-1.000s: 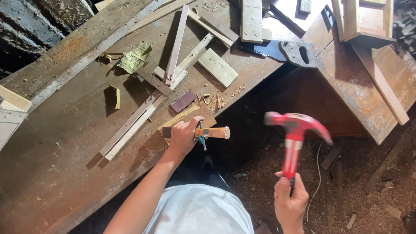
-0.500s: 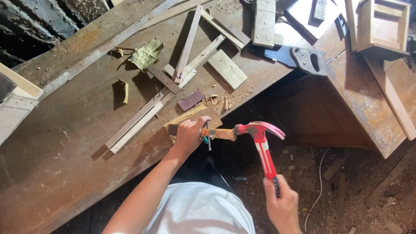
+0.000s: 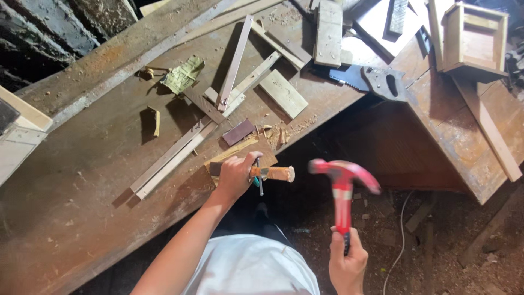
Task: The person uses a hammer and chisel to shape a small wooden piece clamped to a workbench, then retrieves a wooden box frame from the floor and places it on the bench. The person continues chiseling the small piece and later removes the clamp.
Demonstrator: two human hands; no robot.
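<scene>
The wooden-handled chisel point(image 3: 271, 173) lies flat at the brown workbench's point(image 3: 82, 180) near edge, its long axis running left–right. The left hand point(image 3: 236, 175) grips it. The right hand point(image 3: 347, 257) clenches the red claw hammer point(image 3: 343, 183) — head blurred, just right of the chisel's butt.

Hard daylight pours across the worktop point(image 3: 82, 180) from the upper right, and every loose strip throws a crisp dark shadow down toward the lower left. The pale boards point(image 3: 376, 22) at the top edge are close to washed out, with a mild glare. Below the worktop's edge the light drops off sharply: the floor point(image 3: 436, 240) sits in deep brown gloom, detail muddy. Top left corner is nearly black. The hammer point(image 3: 343, 183) head is smeared into a red streak by motion blur, while the right hand point(image 3: 346, 262) on its handle and the left hand point(image 3: 236, 175) read sharp. Straight edges bow slightly near the frame's borders, typical wide-lens stretch.
</scene>
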